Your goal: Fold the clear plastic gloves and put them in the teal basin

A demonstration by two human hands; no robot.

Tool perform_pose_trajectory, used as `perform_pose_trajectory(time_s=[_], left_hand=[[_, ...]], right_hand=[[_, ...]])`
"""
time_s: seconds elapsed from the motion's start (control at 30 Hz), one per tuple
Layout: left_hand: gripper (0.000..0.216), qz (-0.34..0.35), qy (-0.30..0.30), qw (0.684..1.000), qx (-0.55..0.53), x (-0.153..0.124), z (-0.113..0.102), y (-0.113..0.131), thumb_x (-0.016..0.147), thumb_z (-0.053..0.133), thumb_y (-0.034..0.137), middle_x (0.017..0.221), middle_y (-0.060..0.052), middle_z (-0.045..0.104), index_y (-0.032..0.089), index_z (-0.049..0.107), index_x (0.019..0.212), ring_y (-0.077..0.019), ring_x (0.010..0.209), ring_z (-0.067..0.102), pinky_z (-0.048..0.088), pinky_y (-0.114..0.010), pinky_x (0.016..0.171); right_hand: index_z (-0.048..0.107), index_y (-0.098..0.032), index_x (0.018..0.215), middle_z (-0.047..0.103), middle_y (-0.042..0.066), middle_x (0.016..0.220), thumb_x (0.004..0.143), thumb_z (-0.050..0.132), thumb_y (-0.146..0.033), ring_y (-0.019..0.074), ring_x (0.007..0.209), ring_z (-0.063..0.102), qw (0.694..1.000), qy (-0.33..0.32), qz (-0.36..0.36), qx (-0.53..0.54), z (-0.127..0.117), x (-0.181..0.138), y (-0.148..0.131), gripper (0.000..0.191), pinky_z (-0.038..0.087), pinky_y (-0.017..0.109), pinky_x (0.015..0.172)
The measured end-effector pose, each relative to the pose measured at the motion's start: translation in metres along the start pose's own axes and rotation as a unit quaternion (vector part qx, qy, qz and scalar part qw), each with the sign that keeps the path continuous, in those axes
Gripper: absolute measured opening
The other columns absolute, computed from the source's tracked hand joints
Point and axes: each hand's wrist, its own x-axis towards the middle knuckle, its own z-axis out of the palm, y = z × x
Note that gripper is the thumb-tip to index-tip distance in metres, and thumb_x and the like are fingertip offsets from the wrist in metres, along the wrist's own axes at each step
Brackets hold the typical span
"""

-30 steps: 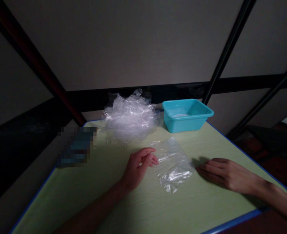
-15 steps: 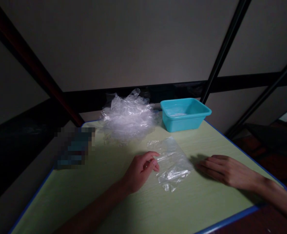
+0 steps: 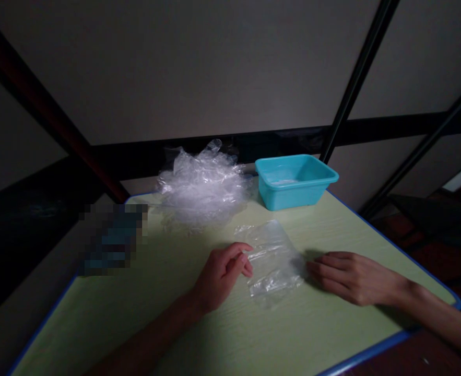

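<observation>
A thin, clear plastic piece (image 3: 275, 256) lies flat between my hands, creased and shiny near its front end; it looks like a folded disposable glove, but its outline is unclear. My left hand (image 3: 226, 274) is at its left edge, fingers loosely curled, with a gap between thumb and index finger and nothing visibly gripped. On the other side, my right hand (image 3: 345, 274) rests palm down, fingers stretched out, their tips at the right edge of the plastic. Behind them is a loose heap of crumpled clear plastic pieces (image 3: 202, 185), with finger-like tips sticking up.
A turquoise plastic basin (image 3: 295, 196) stands at the back right, with something pale inside on its bottom. A dark, blurred-out object (image 3: 116, 237) lies at the left edge. The pale green table (image 3: 199, 339) has a blue rim and stands against a panelled wall (image 3: 214, 68).
My right hand has moved slightly left, so its fingertips now reach the plastic's edge. The plastic's front end lies a little differently. My left hand is nearly unchanged; the view shifted slightly.
</observation>
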Motion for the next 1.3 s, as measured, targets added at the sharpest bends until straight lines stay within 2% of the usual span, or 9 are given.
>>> perform_pose_trajectory(time_s=[0.17, 0.27, 0.47, 0.7, 0.87, 1.17, 1.3], left_hand=[[0.02, -0.001, 0.006, 1.0, -0.002, -0.001, 0.0, 0.002, 0.082, 0.044, 0.028, 0.062, -0.002, 0.063, 0.014, 0.056, 0.09, -0.0156, 0.056, 0.063, 0.043, -0.021, 0.047], [0.02, -0.005, 0.004, 1.0, -0.005, 0.0, 0.0, 0.003, 0.082, 0.044, 0.029, 0.061, -0.002, 0.063, 0.014, 0.057, 0.09, -0.0155, 0.056, 0.063, 0.043, -0.021, 0.047], [0.02, 0.011, -0.003, 1.0, 0.009, 0.0, -0.001, 0.001, 0.083, 0.043, 0.028, 0.063, -0.003, 0.064, 0.014, 0.056, 0.09, -0.0159, 0.057, 0.064, 0.043, -0.021, 0.047], [0.02, 0.005, 0.0, 1.0, 0.001, 0.001, -0.001, 0.002, 0.082, 0.044, 0.028, 0.062, -0.003, 0.064, 0.014, 0.056, 0.089, -0.0155, 0.056, 0.063, 0.042, -0.02, 0.045], [0.019, 0.004, -0.002, 1.0, -0.003, 0.001, -0.001, 0.001, 0.082, 0.044, 0.028, 0.062, -0.003, 0.064, 0.015, 0.056, 0.089, -0.0151, 0.056, 0.063, 0.04, -0.019, 0.043], [0.019, 0.008, -0.004, 1.0, 0.016, 0.002, -0.001, 0.0, 0.082, 0.043, 0.027, 0.063, -0.003, 0.064, 0.014, 0.056, 0.09, -0.0158, 0.056, 0.064, 0.04, -0.019, 0.043], [0.02, 0.008, -0.009, 1.0, 0.018, 0.001, -0.002, 0.002, 0.082, 0.042, 0.026, 0.063, -0.003, 0.064, 0.014, 0.056, 0.09, -0.0159, 0.056, 0.064, 0.04, -0.019, 0.042]], right_hand=[[0.057, -0.01, 0.098, 0.062, 0.012, 0.102, 0.092, 0.022, -0.011, 0.0144, 0.079, 0.059, 0.997, 0.024, 0.052, 0.061, -0.004, 0.0, -0.01, 0.035, 0.053, 0.027, 0.065], [0.053, -0.012, 0.108, 0.062, 0.012, 0.105, 0.092, 0.025, -0.011, 0.015, 0.086, 0.059, 0.996, 0.033, 0.051, 0.072, -0.003, 0.002, -0.01, 0.032, 0.053, 0.028, 0.069], [0.056, -0.009, 0.099, 0.065, 0.011, 0.089, 0.093, 0.023, -0.013, 0.0154, 0.076, 0.058, 0.998, 0.042, 0.017, 0.044, 0.001, 0.007, -0.003, 0.034, 0.051, 0.028, 0.06], [0.057, -0.01, 0.093, 0.064, 0.01, 0.089, 0.091, 0.031, -0.011, 0.0152, 0.077, 0.056, 0.994, 0.062, 0.06, 0.063, 0.006, 0.001, -0.007, 0.027, 0.05, 0.028, 0.062], [0.056, -0.01, 0.102, 0.064, 0.011, 0.09, 0.09, 0.032, -0.012, 0.0154, 0.076, 0.057, 0.994, 0.048, 0.07, 0.071, 0.003, -0.004, -0.008, 0.027, 0.049, 0.029, 0.062], [0.049, -0.006, 0.118, 0.06, 0.014, 0.108, 0.09, 0.031, -0.013, 0.0191, 0.093, 0.055, 0.993, 0.0, 0.077, 0.086, 0.0, -0.018, -0.006, 0.034, 0.049, 0.033, 0.076], [0.047, -0.007, 0.12, 0.059, 0.013, 0.11, 0.089, 0.032, -0.013, 0.0195, 0.097, 0.054, 0.988, 0.011, 0.108, 0.108, -0.002, -0.024, -0.003, 0.035, 0.048, 0.034, 0.079]])
